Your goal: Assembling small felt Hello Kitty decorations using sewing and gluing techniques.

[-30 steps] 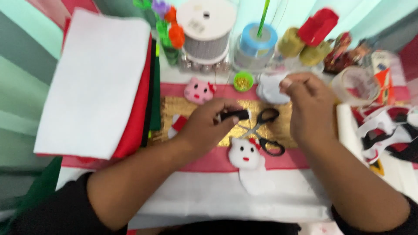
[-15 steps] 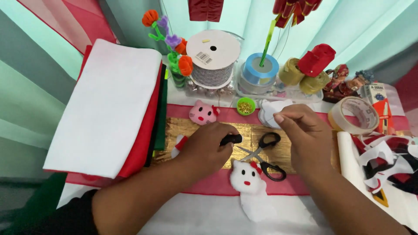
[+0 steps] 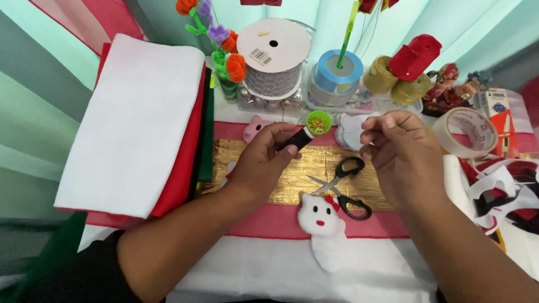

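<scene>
**Two hands meet over a black spool**

Our left fingers (image 3: 283,147) are clamped round a small black spool (image 3: 301,138), which points up and right from the left hand (image 3: 261,168). Facing it, our right fingertips (image 3: 368,137) are pinched together; whether they grip a thread we cannot tell, as none shows. The right hand (image 3: 407,154) hangs above and right of the scissors (image 3: 343,188).

The spool now sits up and left of the scissors' handles, close under the green bead cup (image 3: 318,122). Half a second ago it was level with those handles. So the spool has risen off the gold strip (image 3: 292,179), and the two sets of fingers have drawn near each other without touching.

The scissors lie open and untouched. Just below and left of them is a white felt cat (image 3: 320,219); above them, behind our right fingers, are white cutouts (image 3: 349,132). Far left of the scissors is a felt stack (image 3: 135,118), far right a tape roll (image 3: 466,132).
</scene>
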